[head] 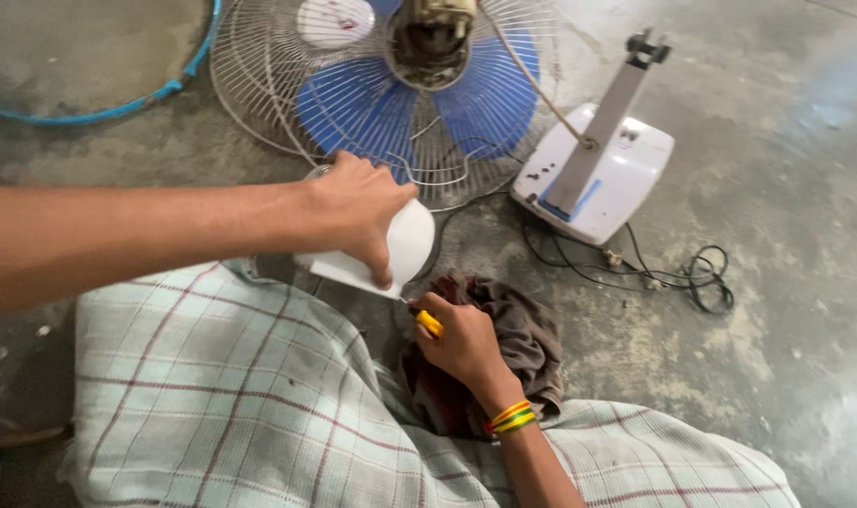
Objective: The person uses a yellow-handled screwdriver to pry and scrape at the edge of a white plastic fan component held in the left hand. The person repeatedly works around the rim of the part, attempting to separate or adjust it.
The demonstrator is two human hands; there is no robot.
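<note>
White plastic cover (405, 246) sits gripped in the left hand (353, 212) just above the right hand (461, 341), which is closed on a yellow-handled screwdriver (428, 323) pointing up-left, its tip touching the cover's lower edge, over a rag (532, 343).

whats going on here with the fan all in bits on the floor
A person sits on a concrete floor. Their left hand grips a white plastic cover, while the right hand holds a yellow-handled tool at its lower edge, above a dark rag. A blue-bladed fan head in its wire cage and a white base lie beyond.
</note>
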